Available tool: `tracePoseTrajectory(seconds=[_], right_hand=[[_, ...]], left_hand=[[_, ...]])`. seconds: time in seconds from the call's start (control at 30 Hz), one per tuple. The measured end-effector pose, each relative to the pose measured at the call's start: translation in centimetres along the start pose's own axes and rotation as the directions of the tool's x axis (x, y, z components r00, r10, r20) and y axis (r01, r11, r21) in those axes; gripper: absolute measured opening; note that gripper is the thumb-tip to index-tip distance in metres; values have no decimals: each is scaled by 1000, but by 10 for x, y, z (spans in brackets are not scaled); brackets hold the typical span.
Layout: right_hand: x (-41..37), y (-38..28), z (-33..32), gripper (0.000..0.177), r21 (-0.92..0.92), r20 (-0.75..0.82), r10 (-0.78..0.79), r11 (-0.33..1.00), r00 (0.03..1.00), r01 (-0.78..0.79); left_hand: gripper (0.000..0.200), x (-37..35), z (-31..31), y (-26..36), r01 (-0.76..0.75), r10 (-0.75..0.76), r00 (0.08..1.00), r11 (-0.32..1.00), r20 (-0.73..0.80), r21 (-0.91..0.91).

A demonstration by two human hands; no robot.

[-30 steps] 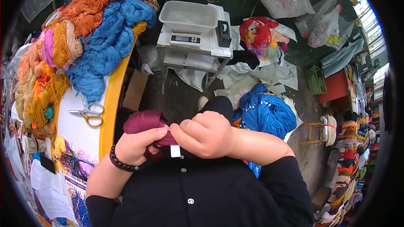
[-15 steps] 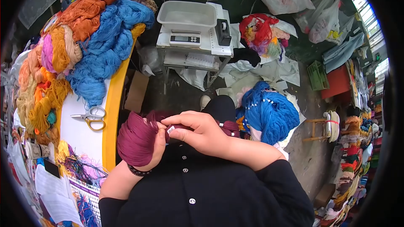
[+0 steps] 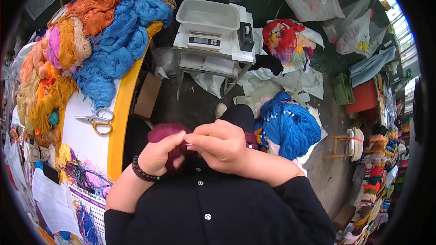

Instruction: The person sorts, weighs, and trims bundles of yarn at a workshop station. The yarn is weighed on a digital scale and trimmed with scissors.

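Observation:
A skein of maroon yarn [image 3: 165,131], blurred by motion, hangs in my left hand [image 3: 156,156], whose fingers curl round it. My right hand [image 3: 220,147] is closed in a pinch, its fingertips touching the left thumb and forefinger. A tiny pale sliver shows at the right fingertips, too small to name. More maroon yarn [image 3: 251,139], with a white band, lies on my lap behind the right wrist. The scissors [image 3: 99,121] rest on the white and yellow table [image 3: 84,143] to the left of my hands.
Heaped skeins [image 3: 109,54] cover the table's far end. Ahead stands a scale [image 3: 204,41] with a plastic tub [image 3: 208,16] on a small stand. A blue yarn bundle [image 3: 290,127] lies to my right, near a wooden stool [image 3: 336,144]. Yarn stacks [image 3: 377,168] line the right side.
The maroon skein has swung from the left of my left hand to behind it, and that hand has turned over. My right hand has gone from lying over the yarn to a pinch.

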State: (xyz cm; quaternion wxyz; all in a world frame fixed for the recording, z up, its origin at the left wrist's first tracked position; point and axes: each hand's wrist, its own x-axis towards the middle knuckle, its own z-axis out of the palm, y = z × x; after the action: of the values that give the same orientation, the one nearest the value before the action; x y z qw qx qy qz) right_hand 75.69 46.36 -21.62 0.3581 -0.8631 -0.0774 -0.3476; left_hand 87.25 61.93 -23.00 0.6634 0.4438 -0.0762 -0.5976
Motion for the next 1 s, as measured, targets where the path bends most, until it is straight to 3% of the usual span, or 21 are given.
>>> tracePoseTrajectory(seconds=[0.1,0.2,0.23,0.27,0.3,0.33,0.37,0.4,0.43,0.47,0.53,0.57,0.63,0.67,0.7,0.73,0.77,0.8,0.83,0.87,1.0], right_hand=[[0,1,2,24,45,-14,-7,999,1000,8],[-2,4,2,16,235,-17,138,963,990,-130],[-3,5,3,12,326,-4,227,921,974,-214],[-5,1,3,7,494,72,408,778,910,-388],[-7,2,6,7,492,80,405,779,911,-390],[-9,4,9,7,603,101,487,664,868,-443],[-12,6,12,7,700,131,563,530,816,-478],[-15,8,12,8,716,157,571,497,806,-491],[-15,9,13,8,715,158,573,496,805,-493],[-15,9,13,8,725,179,594,459,785,-513],[-15,11,13,9,736,198,617,420,761,-532],[-15,13,12,10,710,239,628,408,741,-574],[-15,15,10,11,681,279,640,395,716,-617],[-14,16,9,12,624,274,641,449,717,-639],[-12,15,8,14,564,270,642,498,718,-658],[-6,17,-2,14,333,301,573,686,762,-647],[-6,19,-1,14,334,302,576,683,760,-650],[-6,21,1,12,314,204,517,770,831,-556],[-6,23,3,10,280,107,443,845,890,-455],[-5,25,3,10,280,108,446,844,889,-457],[-6,40,10,6,324,156,476,803,866,-500]], left_hand=[[22,3,-11,0,192,-136,946,966,294,-173],[15,1,4,-7,7,25,989,975,145,-221],[14,0,10,-8,-128,136,988,986,67,-108],[13,0,13,-10,-250,250,968,968,0,14],[13,1,8,-11,-320,333,943,910,-6,263],[13,5,6,-13,-324,337,941,911,-10,257],[12,9,5,-16,-480,537,843,717,39,505],[11,11,4,-17,-564,688,712,438,144,700],[9,10,5,-10,-543,709,669,262,223,798],[9,10,6,-5,-544,707,671,264,223,797],[10,10,9,1,-485,709,580,-96,402,869],[10,11,8,2,-486,706,582,-95,403,869],[10,12,6,4,-408,532,726,-177,436,896],[10,13,6,3,-408,532,727,-176,435,896],[11,14,7,2,-455,596,701,-46,390,889],[11,15,7,0,-501,652,681,82,333,862],[12,19,1,-1,-479,699,602,-70,386,875],[14,18,4,-2,-453,607,784,416,131,788],[17,17,7,-3,-295,376,925,801,-53,520],[21,23,-2,-11,-261,284,958,926,-44,274],[15,31,-7,-6,-290,319,947,892,-28,347]])
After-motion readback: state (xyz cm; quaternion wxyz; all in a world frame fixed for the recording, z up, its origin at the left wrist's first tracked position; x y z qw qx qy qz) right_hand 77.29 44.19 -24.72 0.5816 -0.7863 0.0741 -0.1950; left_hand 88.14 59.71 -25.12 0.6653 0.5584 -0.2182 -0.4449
